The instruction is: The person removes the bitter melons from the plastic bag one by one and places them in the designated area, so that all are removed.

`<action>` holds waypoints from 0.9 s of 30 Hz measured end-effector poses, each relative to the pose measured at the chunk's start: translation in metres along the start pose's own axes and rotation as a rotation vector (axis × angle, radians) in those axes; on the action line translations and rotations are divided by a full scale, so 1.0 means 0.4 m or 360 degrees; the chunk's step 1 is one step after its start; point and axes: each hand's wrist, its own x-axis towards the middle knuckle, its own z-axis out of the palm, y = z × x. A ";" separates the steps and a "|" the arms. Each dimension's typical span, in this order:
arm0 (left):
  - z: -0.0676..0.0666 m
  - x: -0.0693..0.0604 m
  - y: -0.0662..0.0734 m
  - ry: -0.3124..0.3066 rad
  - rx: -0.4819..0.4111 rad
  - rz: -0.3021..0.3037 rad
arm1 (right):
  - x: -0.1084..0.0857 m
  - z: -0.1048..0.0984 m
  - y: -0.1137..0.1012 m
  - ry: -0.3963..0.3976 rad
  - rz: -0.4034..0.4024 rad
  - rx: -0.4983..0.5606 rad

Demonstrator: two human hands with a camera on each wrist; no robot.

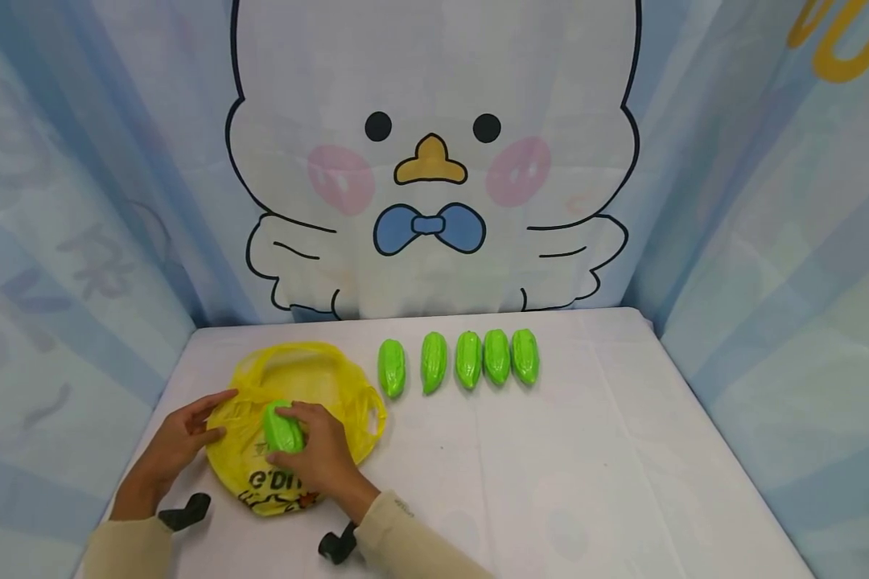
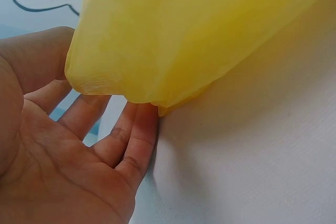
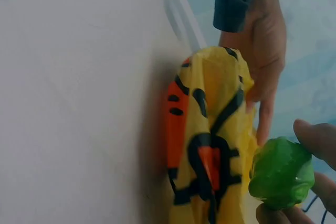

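A yellow plastic bag (image 1: 242, 450) with dark printing lies towards the left of the white table, its mouth and handles facing the far side. Over it, my right hand (image 1: 319, 450) pinches a shiny green ridged bitter melon (image 1: 281, 430) between thumb and fingers. The same melon (image 3: 282, 173) appears end-on in the right wrist view, beside the bag. My left hand (image 1: 177, 438) touches the bag's left edge with loosely bent fingers. In the left wrist view, the yellow plastic (image 2: 131, 77) hides some of its fingertips.
Several more bitter melons (image 1: 467, 360) lie in a row near the table's back edge, right of the bag. Printed cloth (image 1: 434, 273) with a cartoon figure hangs behind the table (image 1: 550, 466), and patterned cloth hangs at both sides.
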 end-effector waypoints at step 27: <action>-0.005 0.006 -0.006 -0.0021 0.0041 -0.0103 | 0.012 -0.143 0.031 0.0166 -0.0061 0.0199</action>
